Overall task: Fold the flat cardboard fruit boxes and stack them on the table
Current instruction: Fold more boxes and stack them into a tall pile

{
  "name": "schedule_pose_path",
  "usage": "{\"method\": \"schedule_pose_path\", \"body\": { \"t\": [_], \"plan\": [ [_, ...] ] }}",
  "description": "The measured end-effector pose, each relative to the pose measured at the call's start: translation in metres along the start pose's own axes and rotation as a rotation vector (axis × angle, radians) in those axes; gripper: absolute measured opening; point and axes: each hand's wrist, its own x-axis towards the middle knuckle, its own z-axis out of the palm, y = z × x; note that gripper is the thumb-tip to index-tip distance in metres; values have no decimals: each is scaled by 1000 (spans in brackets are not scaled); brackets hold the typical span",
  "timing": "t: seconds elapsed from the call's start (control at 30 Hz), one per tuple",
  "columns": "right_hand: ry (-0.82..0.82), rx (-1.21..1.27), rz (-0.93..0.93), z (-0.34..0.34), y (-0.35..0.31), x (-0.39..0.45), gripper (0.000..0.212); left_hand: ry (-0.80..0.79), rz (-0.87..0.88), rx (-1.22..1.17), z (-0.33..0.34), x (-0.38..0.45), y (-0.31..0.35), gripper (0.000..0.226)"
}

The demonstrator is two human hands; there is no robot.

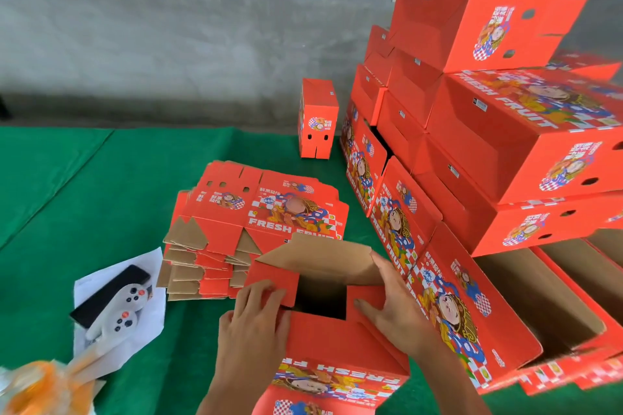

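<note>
— Stacks came first: what was the biggest thing on that table?

— The pile of folded boxes (505, 152) at the right, red cartons heaped several high against the grey wall, some lying on their sides with brown insides showing. One small folded box (318, 118) stood alone on end behind, apart from the pile.

— And the flats?

— The stack of flat boxes (242, 232) lay in the middle of the green table (84, 178), just behind the box being folded (323, 323), which sat at the near edge between both hands.

— How were the hands placed?

— The left hand (256, 317) lay with straight fingers pressing a red bottom flap down. The right hand (391, 303) rested on the opposite flap, fingers extended, thumb up against the raised brown flap. Neither curled round anything.

— What would doing this step well take?

— In my judgement, pressing both side flaps level together, then bringing the brown flap down so its edges tuck in squarely; uneven pressure could crease the card or leave the dark gap open.

— Any writing?

— "FRESH FRUIT" in white capitals on the boxes, beside a cartoon figure and checker pattern. Some Chinese characters too, which I could not read. Small white labels were illegible.

— Smaller things?

— A white game controller (118, 310) on a dark phone-like slab atop paper, at the left.
</note>
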Motion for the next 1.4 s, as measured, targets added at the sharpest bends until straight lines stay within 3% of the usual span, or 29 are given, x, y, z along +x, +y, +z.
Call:
{"method": "schedule_pose_path", "body": {
  "t": [0.03, 0.13, 0.2, 0.3, 0.33, 0.43, 0.6, 0.67, 0.77, 0.83, 0.87, 0.97, 1.07, 1.13, 1.23, 1.4],
  "plan": [
    [-8, 44, -21, -1, 3, 1, 80, 2, -17, -11, 1, 1, -1, 48],
    [16, 351, -28, 0, 5, -6, 36, 33, -118, -135, 1, 5, -3, 74],
    [6, 330, -6, 2, 7, -10, 45, 74, -138, -198, 1, 7, -1, 76],
    [-77, -10, -60, 3, 10, -9, 41, 84, -180, -247, -2, 10, 1, 66],
    [-110, -108, -60, 2, 11, -7, 51, 52, -164, -229, -1, 12, 0, 67],
    [-150, -199, -29, 3, 10, -1, 73, -96, -114, -29, 4, 16, -4, 85],
    [-67, -499, -30, 15, 0, -2, 76, -250, -368, 93, 9, 36, -2, 117],
    [-55, -417, 8, 15, -5, 1, 70, -226, -340, 125, 10, 41, -5, 109],
    [151, 75, 141, 7, -13, 0, 52, -165, -309, 53, 10, 40, -13, 90],
    [349, 295, 329, 5, -14, -8, 63, -169, -329, 31, 8, 40, -14, 92],
    [360, 303, 477, 4, -12, -13, 71, -177, -349, 21, 8, 40, -13, 94],
    [77, 328, 920, 0, -2, -30, 81, -181, -415, -7, 8, 43, -9, 96],
    [-158, 501, 1058, -3, -2, -51, 78, -170, -446, 5, 9, 48, -6, 97],
    [-299, 488, 1081, -1, 2, -60, 86, -152, -436, 18, 6, 49, -4, 94],
    [-370, 467, 1071, -1, 4, -62, 87, -71, -399, 19, -9, 49, -2, 89],
    [-331, 676, 862, -17, -4, -51, 47, 142, -316, 44, -64, 57, 24, 82]
  ]
}}
